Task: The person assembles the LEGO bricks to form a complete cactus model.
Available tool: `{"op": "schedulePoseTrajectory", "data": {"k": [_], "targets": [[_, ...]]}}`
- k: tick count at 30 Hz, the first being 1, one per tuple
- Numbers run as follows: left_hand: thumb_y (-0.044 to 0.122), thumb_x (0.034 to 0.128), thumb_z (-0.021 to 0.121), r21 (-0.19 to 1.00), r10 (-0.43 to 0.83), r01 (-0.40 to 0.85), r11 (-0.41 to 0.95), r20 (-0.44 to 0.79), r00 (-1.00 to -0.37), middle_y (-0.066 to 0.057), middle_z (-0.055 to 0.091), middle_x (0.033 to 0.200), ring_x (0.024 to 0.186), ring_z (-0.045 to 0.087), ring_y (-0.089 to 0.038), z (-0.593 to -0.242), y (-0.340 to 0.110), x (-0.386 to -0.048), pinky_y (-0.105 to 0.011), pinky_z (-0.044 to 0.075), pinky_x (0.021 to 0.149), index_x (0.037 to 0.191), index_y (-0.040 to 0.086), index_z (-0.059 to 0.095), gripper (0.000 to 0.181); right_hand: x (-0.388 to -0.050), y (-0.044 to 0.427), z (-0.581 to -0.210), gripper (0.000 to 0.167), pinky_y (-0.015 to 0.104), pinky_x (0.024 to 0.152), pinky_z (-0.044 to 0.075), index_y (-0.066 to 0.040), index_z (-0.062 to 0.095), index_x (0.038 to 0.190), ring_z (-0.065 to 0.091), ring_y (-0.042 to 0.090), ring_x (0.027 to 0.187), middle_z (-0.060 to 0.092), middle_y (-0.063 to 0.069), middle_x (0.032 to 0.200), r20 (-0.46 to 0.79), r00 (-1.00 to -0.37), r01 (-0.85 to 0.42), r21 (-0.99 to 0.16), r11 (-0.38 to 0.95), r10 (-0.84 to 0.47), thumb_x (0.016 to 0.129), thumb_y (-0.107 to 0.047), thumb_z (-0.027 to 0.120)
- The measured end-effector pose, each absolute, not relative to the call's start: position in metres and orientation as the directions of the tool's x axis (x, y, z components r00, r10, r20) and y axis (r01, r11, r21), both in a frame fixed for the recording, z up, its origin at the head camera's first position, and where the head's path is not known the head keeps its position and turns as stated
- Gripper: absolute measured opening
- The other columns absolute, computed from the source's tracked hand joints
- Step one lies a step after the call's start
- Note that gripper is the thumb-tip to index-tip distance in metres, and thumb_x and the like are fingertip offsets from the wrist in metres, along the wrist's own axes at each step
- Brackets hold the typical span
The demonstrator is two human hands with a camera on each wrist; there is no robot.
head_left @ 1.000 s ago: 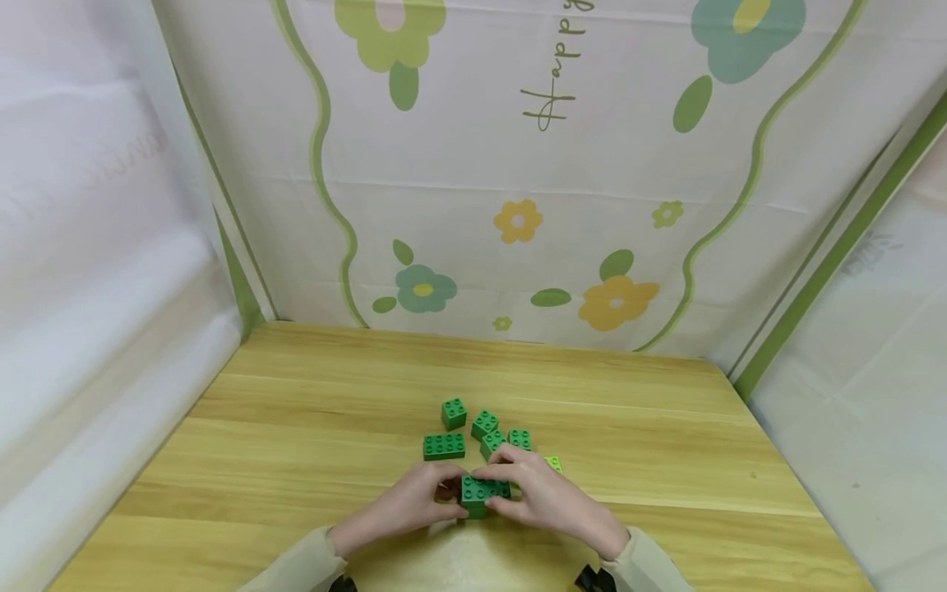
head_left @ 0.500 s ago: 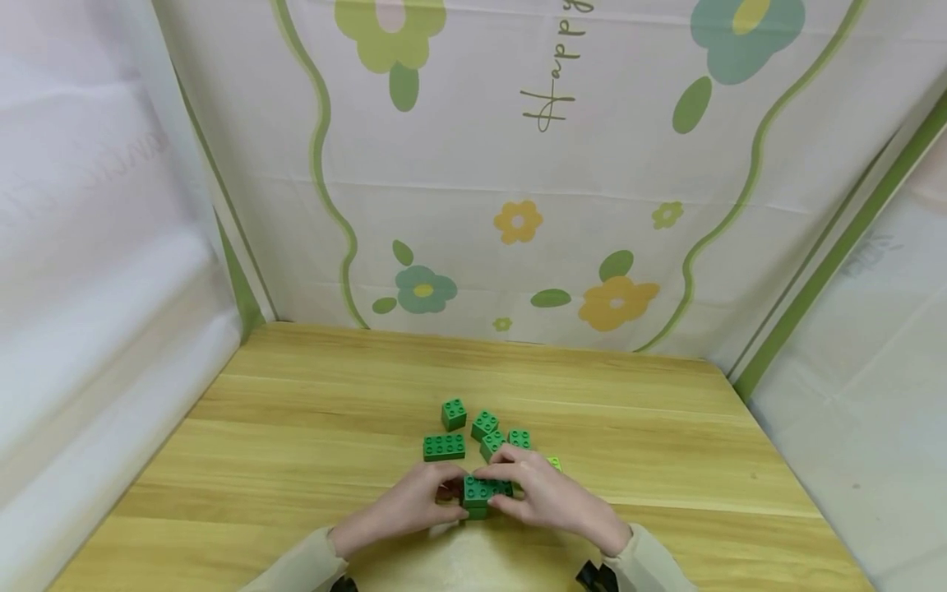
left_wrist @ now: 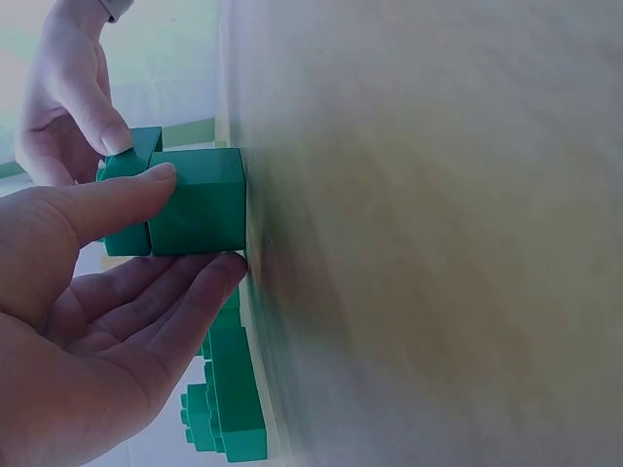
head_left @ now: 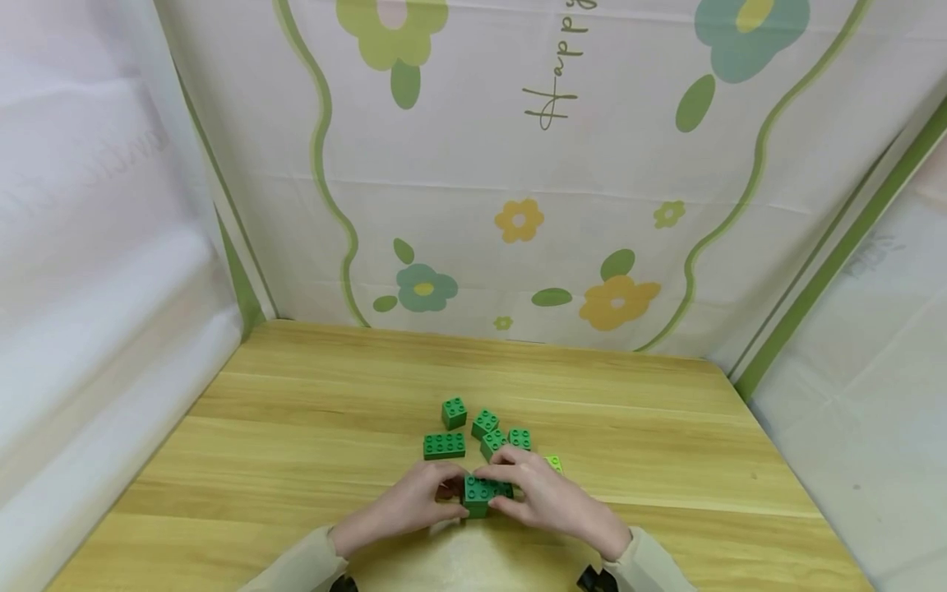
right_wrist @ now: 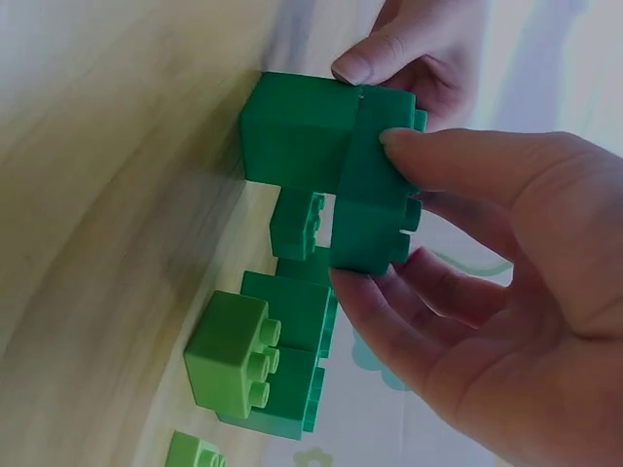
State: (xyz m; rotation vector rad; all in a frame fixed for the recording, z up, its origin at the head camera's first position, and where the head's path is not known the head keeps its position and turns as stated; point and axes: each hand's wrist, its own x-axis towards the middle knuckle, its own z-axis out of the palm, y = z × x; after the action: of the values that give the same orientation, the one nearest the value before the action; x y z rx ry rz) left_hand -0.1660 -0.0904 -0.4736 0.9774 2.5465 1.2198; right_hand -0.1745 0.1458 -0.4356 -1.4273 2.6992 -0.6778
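A long green toy building brick point(head_left: 475, 489) lies on top of a shorter green brick point(left_wrist: 200, 204) that stands on the wooden table. The long brick overhangs it toward the right, and a thin seam shows between them in the left wrist view. My left hand point(head_left: 414, 497) holds the pair from the left, its thumb across the seam and fingers on the opposite side. From the right, my right hand point(head_left: 543, 493) grips the long brick's overhanging end between thumb and fingers. In the head view the right fingers hide part of its studs.
Beyond the hands lie loose green bricks: a long one point(head_left: 444, 446) and several smaller ones, including one at the back point(head_left: 455, 413). A lime-green brick point(right_wrist: 229, 355) sits beside them, near a second lime one point(right_wrist: 190, 452). Fabric walls surround the table point(head_left: 296, 411).
The stacked bricks have shifted very slightly to the right since one second ago. Both hands keep their grip and almost the same place; the loose bricks have not moved.
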Motion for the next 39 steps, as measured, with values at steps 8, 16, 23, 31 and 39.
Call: {"op": "schedulePoseTrajectory", "data": {"k": [8,16,23,31,39], "targets": [[0.017,0.0857,0.078,0.725,0.615,0.504,0.47,0.14,-0.776,-0.004,0.073,0.104,0.093,0.068,-0.008,-0.473,-0.0903,-0.1659,-0.018,0.058,0.08,0.113,0.005,0.07,0.031,-0.1717,0.144,-0.436,0.038,0.014,0.074,0.049,-0.014,0.068,0.126,0.053,0.004,0.09,0.065,0.0,0.107,0.215,-0.572,-0.807,-0.32,0.497,-0.791,0.088,-0.017,0.075],[0.017,0.0856,0.078,0.707,0.616,0.517,0.482,0.145,-0.774,-0.003,0.074,0.104,0.094,0.066,-0.007,-0.4711,-0.0899,-0.1643,-0.019,0.057,0.08,0.114,0.006,0.07,0.031,-0.1711,0.143,-0.4354,0.038,0.015,0.074,0.049,-0.014,0.069,0.124,0.052,0.005,0.089,0.066,0.0,0.106,0.223,-0.574,-0.808,-0.313,0.5,-0.788,0.087,-0.017,0.076],[0.016,0.0843,0.079,0.713,0.609,0.501,0.491,0.13,-0.783,-0.003,0.074,0.102,0.089,0.065,-0.005,-0.4709,-0.0889,-0.1645,-0.018,0.056,0.076,0.113,0.006,0.071,0.031,-0.1703,0.1418,-0.4362,0.038,0.016,0.075,0.049,-0.016,0.069,0.125,0.053,0.005,0.091,0.066,0.0,0.106,0.198,-0.594,-0.793,-0.311,0.524,-0.78,0.087,-0.018,0.076],[0.017,0.0844,0.079,0.73,0.607,0.484,0.483,0.119,-0.786,-0.004,0.074,0.102,0.089,0.066,-0.007,-0.4713,-0.0886,-0.1636,-0.017,0.058,0.076,0.112,0.005,0.071,0.031,-0.1697,0.141,-0.437,0.038,0.015,0.075,0.05,-0.015,0.069,0.123,0.055,0.006,0.091,0.065,0.0,0.106,0.213,-0.59,-0.797,-0.305,0.521,-0.778,0.087,-0.018,0.076],[0.019,0.0847,0.079,0.734,0.598,0.483,0.478,0.13,-0.791,-0.004,0.075,0.102,0.09,0.066,-0.006,-0.4713,-0.088,-0.1646,-0.018,0.057,0.077,0.11,0.006,0.072,0.03,-0.1699,0.1437,-0.4401,0.037,0.014,0.074,0.05,-0.015,0.068,0.124,0.055,0.005,0.091,0.064,-0.002,0.107,0.23,-0.612,-0.774,-0.368,0.515,-0.757,0.088,-0.019,0.075]]}}
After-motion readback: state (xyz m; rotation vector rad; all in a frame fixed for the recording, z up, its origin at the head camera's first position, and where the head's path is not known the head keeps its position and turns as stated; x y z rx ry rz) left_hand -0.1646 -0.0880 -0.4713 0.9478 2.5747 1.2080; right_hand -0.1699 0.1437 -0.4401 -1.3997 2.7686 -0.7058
